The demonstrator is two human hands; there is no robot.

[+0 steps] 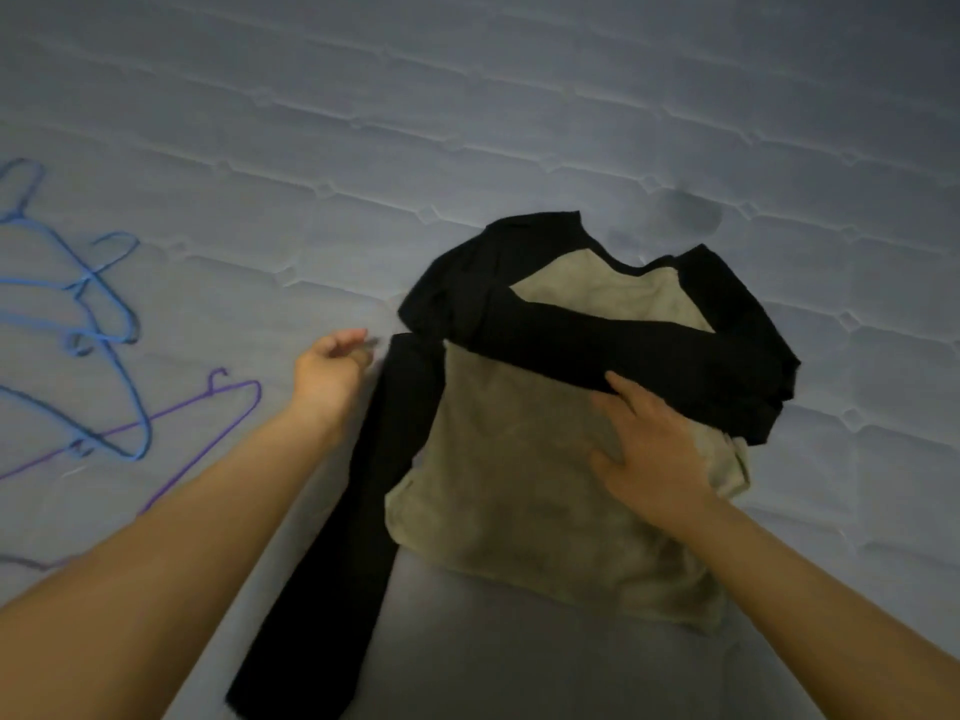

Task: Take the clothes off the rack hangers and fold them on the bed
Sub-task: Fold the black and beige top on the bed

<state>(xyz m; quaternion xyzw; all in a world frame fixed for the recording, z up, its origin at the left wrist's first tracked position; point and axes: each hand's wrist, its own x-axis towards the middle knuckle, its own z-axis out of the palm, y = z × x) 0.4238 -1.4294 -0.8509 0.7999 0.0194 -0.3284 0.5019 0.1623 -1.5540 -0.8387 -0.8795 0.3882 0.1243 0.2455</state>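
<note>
A beige shirt with black sleeves (498, 459) lies flat on the grey quilted mattress (467, 122). One black sleeve is folded across its chest, and the other runs down the shirt's left side toward the near edge. My right hand (649, 444) rests flat on the beige front, its fingertips touching the folded sleeve. My left hand (330, 371) hovers just left of the shirt's left shoulder with fingers loosely curled. It holds nothing that I can see.
Several blue hangers (93, 309) and a purple hanger (208, 413) lie loose on the mattress at the left. Bare mattress stretches behind and to the right of the shirt.
</note>
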